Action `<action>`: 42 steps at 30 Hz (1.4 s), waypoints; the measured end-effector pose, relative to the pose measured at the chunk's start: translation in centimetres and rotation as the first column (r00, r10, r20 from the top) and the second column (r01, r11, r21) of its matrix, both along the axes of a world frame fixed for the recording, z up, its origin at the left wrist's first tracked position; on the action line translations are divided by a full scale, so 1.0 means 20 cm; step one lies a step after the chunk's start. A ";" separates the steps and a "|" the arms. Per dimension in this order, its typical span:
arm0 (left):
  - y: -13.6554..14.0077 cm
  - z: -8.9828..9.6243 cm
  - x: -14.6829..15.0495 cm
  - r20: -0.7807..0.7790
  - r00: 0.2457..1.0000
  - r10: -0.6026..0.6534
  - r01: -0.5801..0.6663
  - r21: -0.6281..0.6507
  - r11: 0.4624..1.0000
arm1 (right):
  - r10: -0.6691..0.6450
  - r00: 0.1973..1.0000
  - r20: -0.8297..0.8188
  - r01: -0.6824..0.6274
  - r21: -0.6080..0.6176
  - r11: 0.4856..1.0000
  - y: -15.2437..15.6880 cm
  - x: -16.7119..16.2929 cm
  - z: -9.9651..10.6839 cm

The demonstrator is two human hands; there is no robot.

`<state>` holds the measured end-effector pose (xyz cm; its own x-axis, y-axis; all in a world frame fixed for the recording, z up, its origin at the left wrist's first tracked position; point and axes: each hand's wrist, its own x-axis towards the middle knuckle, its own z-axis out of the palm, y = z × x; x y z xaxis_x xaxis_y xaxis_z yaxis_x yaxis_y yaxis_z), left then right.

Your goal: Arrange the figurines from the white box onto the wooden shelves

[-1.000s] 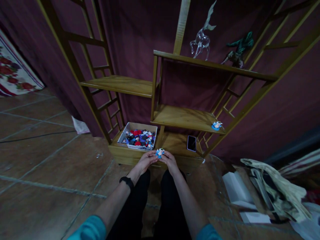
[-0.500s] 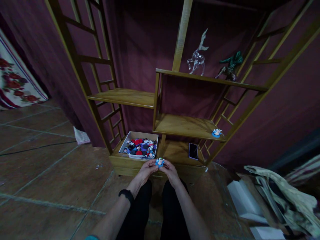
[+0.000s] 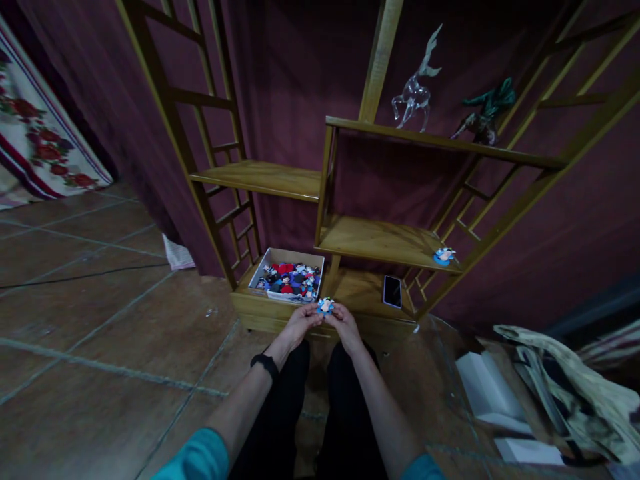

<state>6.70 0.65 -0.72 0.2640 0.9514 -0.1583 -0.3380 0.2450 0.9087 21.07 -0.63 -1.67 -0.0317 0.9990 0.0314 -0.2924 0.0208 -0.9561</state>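
Blue at its base, the small figurine (image 3: pixel 325 306) sits pinched between the fingertips of your left hand (image 3: pixel 303 322) and your right hand (image 3: pixel 345 325), near the front right corner of the open box (image 3: pixel 295 257). Toy figures (image 3: pixel 287 281) crowd that box; to its right lies a phone (image 3: pixel 392 291) and, farther right and higher, a similar figurine (image 3: pixel 444 257) stands on a shelf (image 3: pixel 375 241).

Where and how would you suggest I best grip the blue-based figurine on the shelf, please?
Probably grip the figurine low, at its blue base, from the front: it sits near the front edge of the shelf, beside the right-hand post.
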 end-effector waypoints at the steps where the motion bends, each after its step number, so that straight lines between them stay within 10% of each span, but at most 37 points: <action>1: 0.00 0.00 0.00 -0.010 1.000 0.006 -0.006 0.011 1.000 | 0.005 1.000 -0.009 -0.005 -0.004 1.000 0.00 0.00 0.00; 23: 0.01 -0.06 0.06 -0.084 0.977 0.194 -0.170 0.227 0.959 | -0.032 0.999 0.029 0.030 0.042 0.999 0.00 0.00 0.01; 42: 0.02 -0.07 0.04 -0.104 0.980 0.168 -0.153 0.134 0.979 | -0.021 0.999 -0.045 0.018 -0.046 0.999 0.01 0.02 -0.03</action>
